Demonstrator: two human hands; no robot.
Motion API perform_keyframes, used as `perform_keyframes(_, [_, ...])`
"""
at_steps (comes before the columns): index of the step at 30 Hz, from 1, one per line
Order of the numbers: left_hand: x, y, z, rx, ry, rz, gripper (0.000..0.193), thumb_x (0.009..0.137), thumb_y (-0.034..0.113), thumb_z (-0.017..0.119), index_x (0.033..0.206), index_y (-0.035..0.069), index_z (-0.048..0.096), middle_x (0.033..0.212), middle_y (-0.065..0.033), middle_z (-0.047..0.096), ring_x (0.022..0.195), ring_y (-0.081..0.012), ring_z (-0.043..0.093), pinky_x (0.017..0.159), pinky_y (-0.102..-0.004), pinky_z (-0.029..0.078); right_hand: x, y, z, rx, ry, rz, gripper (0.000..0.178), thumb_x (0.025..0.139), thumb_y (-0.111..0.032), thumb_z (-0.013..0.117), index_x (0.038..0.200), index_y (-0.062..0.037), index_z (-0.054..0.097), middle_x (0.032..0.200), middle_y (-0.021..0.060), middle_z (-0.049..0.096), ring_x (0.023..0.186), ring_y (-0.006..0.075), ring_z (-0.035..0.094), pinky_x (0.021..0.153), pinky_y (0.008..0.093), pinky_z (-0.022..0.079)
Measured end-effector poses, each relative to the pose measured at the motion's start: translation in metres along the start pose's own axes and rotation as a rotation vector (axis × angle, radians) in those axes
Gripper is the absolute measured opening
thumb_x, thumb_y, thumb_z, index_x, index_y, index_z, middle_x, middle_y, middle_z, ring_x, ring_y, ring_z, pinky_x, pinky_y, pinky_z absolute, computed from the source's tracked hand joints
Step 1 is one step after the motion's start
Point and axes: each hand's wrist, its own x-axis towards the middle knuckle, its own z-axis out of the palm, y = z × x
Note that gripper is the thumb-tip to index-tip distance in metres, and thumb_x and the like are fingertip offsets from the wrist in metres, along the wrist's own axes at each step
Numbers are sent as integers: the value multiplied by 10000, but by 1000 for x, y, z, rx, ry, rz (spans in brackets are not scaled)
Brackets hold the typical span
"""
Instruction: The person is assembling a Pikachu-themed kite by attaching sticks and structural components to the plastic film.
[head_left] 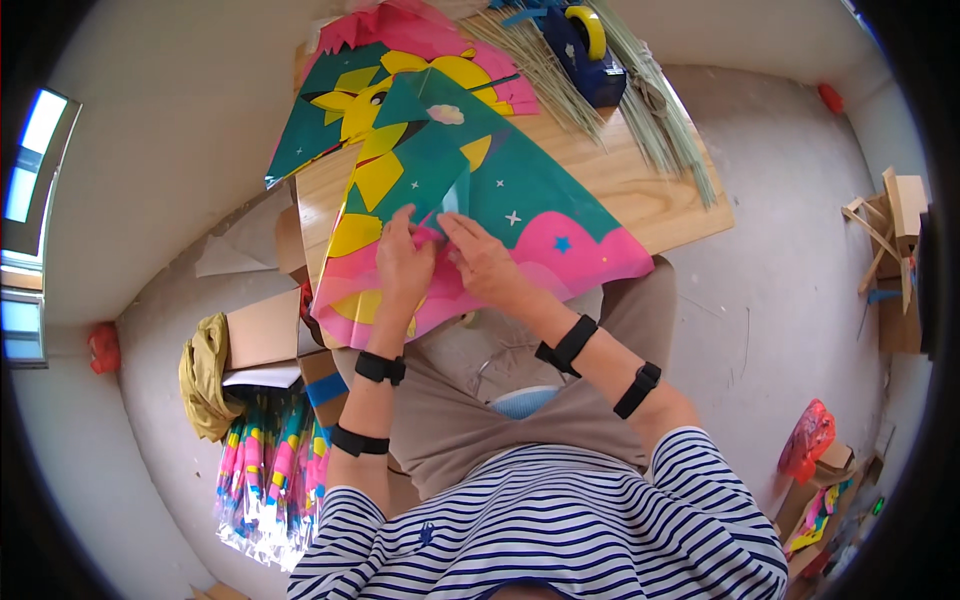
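Observation:
A triangular printed kite sheet (540, 185), green with pink clouds, yellow shapes and white stars, lies over the near part of the table and hangs past its edge toward my lap. My left hand (406, 262) is closed, its fingertips pinching a small pink fold in the middle of the sheet. Just beside it, my right hand (485, 262) is closed on the same raised fold from the other side. The fingertips nearly meet, and a slight blur hides exactly what lies between them. Under the far left part sits another printed sheet (300, 135) in the same colours.
On the wooden table (650, 200), a blue tape dispenser (585, 70) with yellow tape stands among bundles of thin pale sticks (640, 110). Left of my legs are cardboard boxes (262, 335), olive cloth (205, 375) and rolled printed sheets (270, 465). A red bag (808, 440) lies at right.

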Motion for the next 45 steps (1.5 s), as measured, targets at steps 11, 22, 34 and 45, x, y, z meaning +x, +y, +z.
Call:
perform_keyframes(11, [5,-16,3,177,-111,-31,127,752,59,713,800,54,595,854,-150,630,822,-357,621,684,-467,478,-21,-6,-34,-277,87,-19,486,815,-16,650,1287,36,549,1318,241,544,1200,411,517,1036,454,444])
perform_keyframes(22, [49,-67,-97,820,111,-67,105,776,72,710,845,74,630,931,-113,631,937,-335,619,781,-464,486,-64,25,-96,-730,13,34,525,817,-175,704,1290,-1,557,1408,200,486,1317,366,436,1122,504,349])
perform_keyframes(34, [41,-111,-78,440,149,-130,253,712,102,788,917,32,657,918,-142,674,837,-326,654,732,-427,513,-72,31,-98,-714,-10,54,545,849,-179,686,1340,-5,528,1465,181,443,1374,349,395,1152,510,306])
perform_keyframes(45, [32,-123,-88,368,39,-279,190,701,69,796,734,5,620,672,-110,635,646,-216,618,609,-394,482,-72,35,-99,-713,-4,38,526,865,-199,679,1334,-5,539,1467,178,448,1389,338,385,1154,506,302])
